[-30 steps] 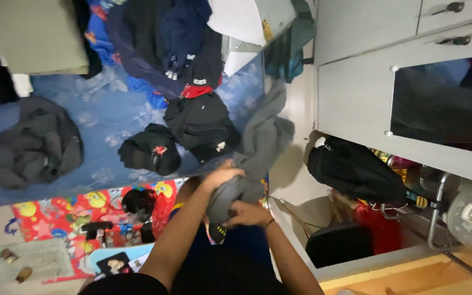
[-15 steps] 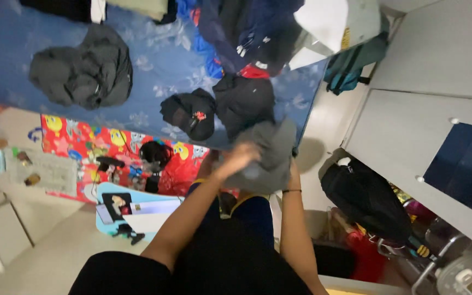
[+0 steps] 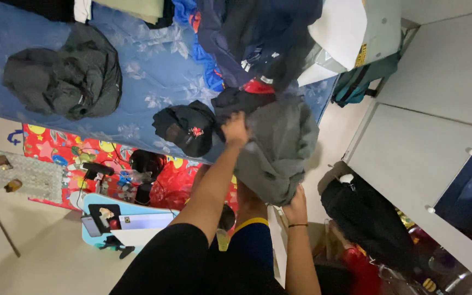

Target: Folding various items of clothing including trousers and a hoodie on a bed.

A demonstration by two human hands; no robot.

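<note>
Grey garment hangs between your hands: left hand grips its top edge, right hand pinches the bottom, over the blue bed's near edge beside the black cap.

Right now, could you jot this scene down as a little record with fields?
Left hand: left hand grips the upper edge of the grey garment
Right hand: right hand holds the garment's lower edge
Garment: spread between both hands, over the blue bedsheet
Nearby on bed: black cap, dark bundle, heap of dark clothes
Right side: black bag by a white cabinet
</note>
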